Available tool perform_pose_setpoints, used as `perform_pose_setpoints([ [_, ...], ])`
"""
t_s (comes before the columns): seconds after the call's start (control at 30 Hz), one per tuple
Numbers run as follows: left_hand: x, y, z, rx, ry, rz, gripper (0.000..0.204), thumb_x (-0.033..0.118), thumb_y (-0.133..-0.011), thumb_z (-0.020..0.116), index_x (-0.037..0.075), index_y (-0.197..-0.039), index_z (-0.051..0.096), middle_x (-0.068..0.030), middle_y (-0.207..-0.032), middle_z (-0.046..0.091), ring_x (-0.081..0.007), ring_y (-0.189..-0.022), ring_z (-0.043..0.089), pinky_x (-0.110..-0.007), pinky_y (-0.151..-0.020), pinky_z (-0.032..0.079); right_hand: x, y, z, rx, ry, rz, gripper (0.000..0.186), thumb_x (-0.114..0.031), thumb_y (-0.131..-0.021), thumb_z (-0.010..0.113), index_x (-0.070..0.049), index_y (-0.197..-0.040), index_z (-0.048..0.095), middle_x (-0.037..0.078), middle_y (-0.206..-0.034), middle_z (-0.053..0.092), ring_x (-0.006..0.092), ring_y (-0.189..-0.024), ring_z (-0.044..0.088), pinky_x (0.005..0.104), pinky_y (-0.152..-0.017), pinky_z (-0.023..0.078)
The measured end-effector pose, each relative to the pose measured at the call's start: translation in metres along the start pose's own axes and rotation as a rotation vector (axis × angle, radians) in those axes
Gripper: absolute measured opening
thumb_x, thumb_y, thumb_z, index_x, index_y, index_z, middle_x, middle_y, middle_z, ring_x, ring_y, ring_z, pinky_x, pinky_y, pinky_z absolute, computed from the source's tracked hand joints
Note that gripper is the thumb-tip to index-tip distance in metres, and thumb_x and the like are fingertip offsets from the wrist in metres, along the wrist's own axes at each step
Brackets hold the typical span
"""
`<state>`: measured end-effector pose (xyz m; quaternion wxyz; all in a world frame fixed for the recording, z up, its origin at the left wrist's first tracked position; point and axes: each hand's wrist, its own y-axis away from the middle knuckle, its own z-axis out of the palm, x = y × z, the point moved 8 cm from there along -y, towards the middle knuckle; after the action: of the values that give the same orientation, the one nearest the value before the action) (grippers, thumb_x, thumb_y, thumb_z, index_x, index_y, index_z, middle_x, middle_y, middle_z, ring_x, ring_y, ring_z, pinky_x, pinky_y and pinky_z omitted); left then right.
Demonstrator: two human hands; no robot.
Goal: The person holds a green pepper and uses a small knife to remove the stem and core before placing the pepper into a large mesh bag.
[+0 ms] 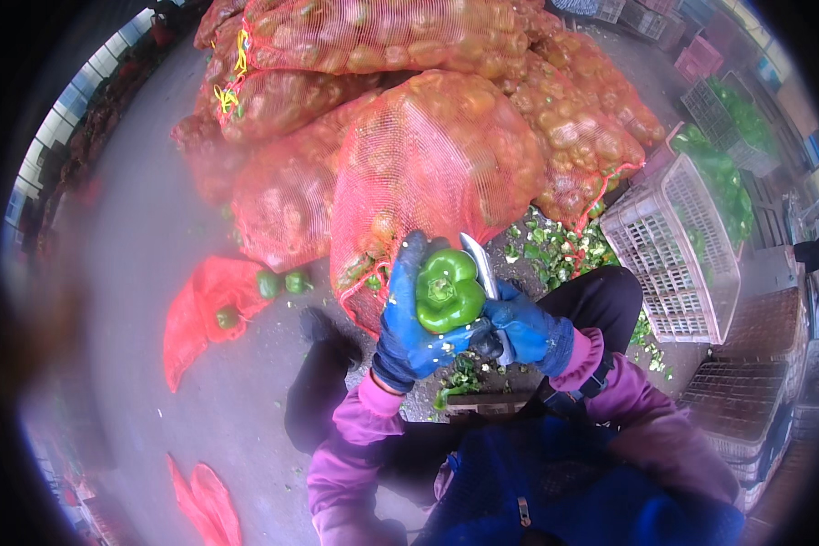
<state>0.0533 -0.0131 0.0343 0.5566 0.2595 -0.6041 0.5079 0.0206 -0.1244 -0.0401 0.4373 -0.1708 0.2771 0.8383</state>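
My left hand (402, 318), in a blue glove with dark fingertips, is closed round a green bell pepper (448, 293), its stem end facing up. My right hand (521, 329), also gloved, grips a knife (478, 258) whose pale blade points away from me along the pepper's right side. Beyond both hands lies a red mesh sack (437, 155) of produce with some green peppers at its mouth. Loose green peppers (298, 282) rest by a flattened red mesh piece (187, 323) to the left. Chopped green and white scraps (564, 246) cover the ground at right.
More filled mesh sacks (382, 32) are piled ahead. A white plastic crate (651, 282) with green contents leans at right, near other crates (728, 400) stacked lower down. Another red mesh piece (205, 500) lies on the grey floor (146, 237) at lower left.
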Motion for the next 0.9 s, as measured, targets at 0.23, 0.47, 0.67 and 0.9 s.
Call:
perform_pose_setpoints([
  [0.23,0.008,0.002,0.0,-0.105,-0.271,0.055,0.095,0.006,-0.066,0.081,-0.002,-0.141,0.024,-0.0174,-0.131,0.046,-0.0264,-0.12,0.049,-0.039,-0.102,0.041,-0.075,0.025,0.034,0.002,1.142,-0.331,0.041,-0.007,-0.089,0.056,-0.01,-0.129,0.05,0.006,-0.094,0.064,0.0118,-0.071,0.062,0.0259,-0.06,0.052],
  [0.47,0.027,0.006,0.001,-0.179,-0.924,0.338,0.077,0.02,-0.072,0.078,-0.01,-0.131,0.039,-0.0258,-0.125,0.048,-0.041,-0.113,0.05,-0.045,-0.097,0.041,-0.117,0.065,0.082,-0.032,2.084,-0.216,0.032,-0.018,-0.083,0.063,-0.009,-0.114,0.057,0.014,-0.076,0.06,0.0312,-0.067,0.063,0.0384,-0.057,0.05],
  [0.67,0.018,0.004,0.007,-0.102,-1.067,0.3,0.078,0.025,-0.073,0.078,-0.009,-0.132,0.039,-0.0265,-0.126,0.049,-0.0435,-0.115,0.048,-0.047,-0.098,0.041,-0.104,0.052,0.061,-0.139,2.063,-0.308,0.026,-0.024,-0.08,0.064,-0.009,-0.102,0.059,0.013,-0.071,0.058,0.0288,-0.062,0.061,0.0373,-0.056,0.048],
  [0.9,0.011,0.003,0.007,-0.021,-1.022,0.217,0.079,0.019,-0.072,0.075,-0.008,-0.135,0.036,-0.0242,-0.128,0.047,-0.044,-0.116,0.045,-0.047,-0.098,0.04,-0.07,0.021,0.029,-0.029,1.994,0.105,0.029,-0.025,-0.079,0.064,-0.007,-0.102,0.058,0.016,-0.079,0.063,0.0319,-0.071,0.064,0.0417,-0.064,0.051],
])
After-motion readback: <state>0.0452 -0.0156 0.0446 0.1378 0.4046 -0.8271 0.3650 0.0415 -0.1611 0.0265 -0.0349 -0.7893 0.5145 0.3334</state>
